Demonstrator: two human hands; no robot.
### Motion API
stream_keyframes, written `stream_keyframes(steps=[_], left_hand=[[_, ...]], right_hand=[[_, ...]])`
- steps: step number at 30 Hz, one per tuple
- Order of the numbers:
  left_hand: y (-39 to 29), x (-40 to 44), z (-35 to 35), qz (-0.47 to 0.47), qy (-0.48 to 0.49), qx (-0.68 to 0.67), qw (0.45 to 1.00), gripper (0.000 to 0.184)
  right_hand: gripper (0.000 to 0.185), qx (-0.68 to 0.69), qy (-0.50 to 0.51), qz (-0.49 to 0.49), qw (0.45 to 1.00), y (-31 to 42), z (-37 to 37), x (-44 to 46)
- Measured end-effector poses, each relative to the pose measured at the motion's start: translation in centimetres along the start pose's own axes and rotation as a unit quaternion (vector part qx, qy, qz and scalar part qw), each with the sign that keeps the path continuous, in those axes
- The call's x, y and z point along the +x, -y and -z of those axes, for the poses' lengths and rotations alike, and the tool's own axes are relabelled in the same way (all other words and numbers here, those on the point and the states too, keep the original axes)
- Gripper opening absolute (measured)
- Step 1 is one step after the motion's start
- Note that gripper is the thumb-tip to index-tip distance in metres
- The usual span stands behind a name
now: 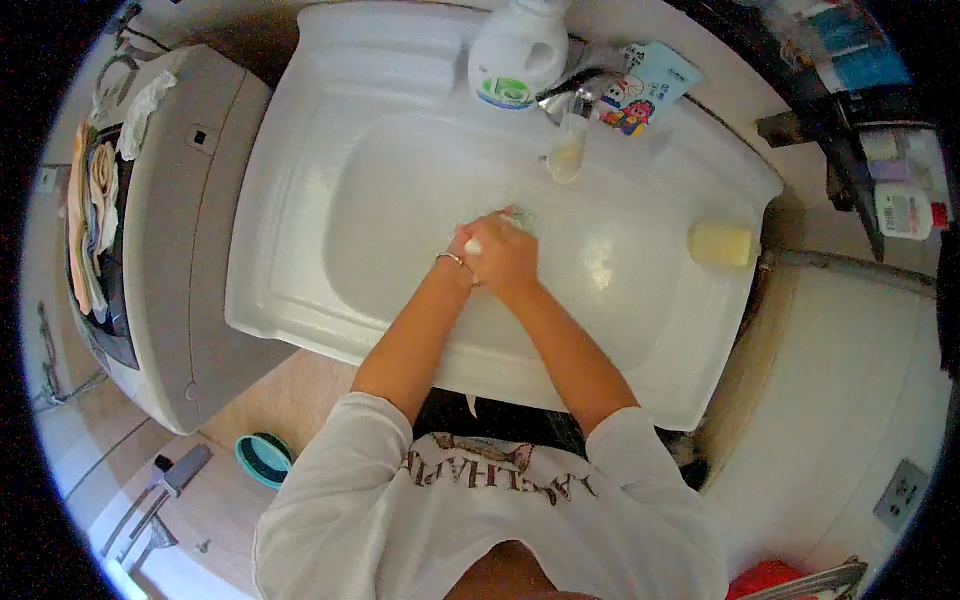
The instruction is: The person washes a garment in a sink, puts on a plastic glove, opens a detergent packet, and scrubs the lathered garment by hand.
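Both hands are together over the basin of a white sink [400, 130]. My left hand [465, 250], with a thin bracelet at the wrist, is closed against my right hand [508, 250]. A small piece of something white [473, 246] shows between them; what it is I cannot make out. The fingers of my right hand are wrapped over it. Behind the hands stands the faucet [575, 120], its spout toward the basin. Some bubbles or splashes show just beyond the fingertips.
At the sink's back edge are a white detergent bottle [515, 55] and a light blue printed pouch [650, 90]. A yellow soap block [722, 245] lies on the right rim. On the left is a washing machine [205, 220] with folded cloths; a teal basin [264, 458] is on the floor.
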State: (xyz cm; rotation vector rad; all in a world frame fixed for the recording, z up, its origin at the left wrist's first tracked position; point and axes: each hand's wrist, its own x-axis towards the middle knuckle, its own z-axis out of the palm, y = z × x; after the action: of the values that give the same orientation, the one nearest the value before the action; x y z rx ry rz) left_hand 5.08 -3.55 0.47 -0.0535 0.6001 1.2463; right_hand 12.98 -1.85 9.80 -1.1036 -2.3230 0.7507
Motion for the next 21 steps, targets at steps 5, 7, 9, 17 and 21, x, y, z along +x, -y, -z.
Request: stream_keyframes(steps=[5,7,9,17,21], left_hand=[[-2.5,-2.6,-5.2,0.115,-0.13,0.218,0.961,0.037],[-3.5,-2.1,-3.3,0.037,-0.084,0.53,0.843,0.037],[-3.8,-0.4,0.0,-0.07,-0.015,0.715,0.695,0.038],[-1.5,0.0,-3.0,-0.074,-0.122,0.943,0.302,0.063],[-2.2,0.9,0.4,-0.081,-0.075,0.952,0.286,0.065]], right_hand=[[0.022,-0.127,-0.002,-0.149,0.981,-6.2,2.2,1.9],[0.028,-0.175,0.031,-0.207,0.962,-8.5,3.3,1.7],[0.033,-0.159,0.119,-0.258,0.946,-8.9,4.1,0.6],[0.056,-0.32,0.102,-0.092,0.937,-10.7,-1.7,-2.5],[0.06,-0.288,0.147,-0.005,0.946,-11.3,-1.8,-3.3]])
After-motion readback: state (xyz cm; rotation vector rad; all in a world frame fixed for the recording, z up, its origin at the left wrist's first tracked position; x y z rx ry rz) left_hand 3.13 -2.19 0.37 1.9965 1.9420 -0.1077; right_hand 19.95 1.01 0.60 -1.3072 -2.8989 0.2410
